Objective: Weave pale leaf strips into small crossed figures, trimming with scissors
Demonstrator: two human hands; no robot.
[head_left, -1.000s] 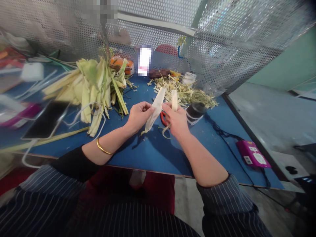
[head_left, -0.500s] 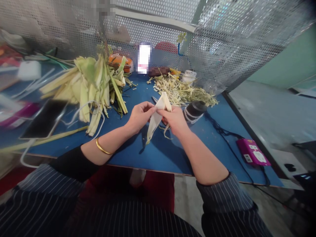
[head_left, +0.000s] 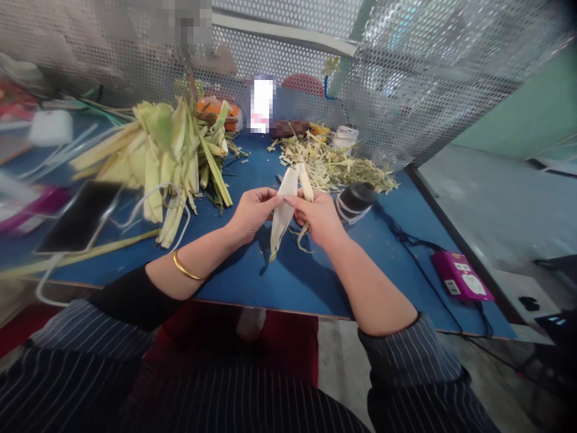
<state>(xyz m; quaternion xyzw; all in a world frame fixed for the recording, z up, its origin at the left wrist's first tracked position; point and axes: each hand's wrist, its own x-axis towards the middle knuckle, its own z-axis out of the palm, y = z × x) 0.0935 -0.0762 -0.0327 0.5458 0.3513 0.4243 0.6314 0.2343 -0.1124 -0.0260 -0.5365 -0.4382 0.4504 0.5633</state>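
Note:
Above the blue table, my left hand pinches a pale, flat corn husk strip between thumb and fingers. My right hand is closed too, its thumb on the same strip's edge. A second, narrower folded husk piece sticks up from the right hand, with thin shreds hanging below it. Just behind the hands a scissor blade and a bit of orange handle show, mostly hidden. Right of my right hand stands a black spool wound with white cord.
A heap of green-yellow husks lies on the left by a dark phone with a white cable. Shredded scraps lie at the back before a perforated metal screen. A purple power strip with black cords sits right.
The strip, earlier bent over toward the piece in my right hand, now stands apart from it and turned more upright. Both hands stay in nearly the same place.

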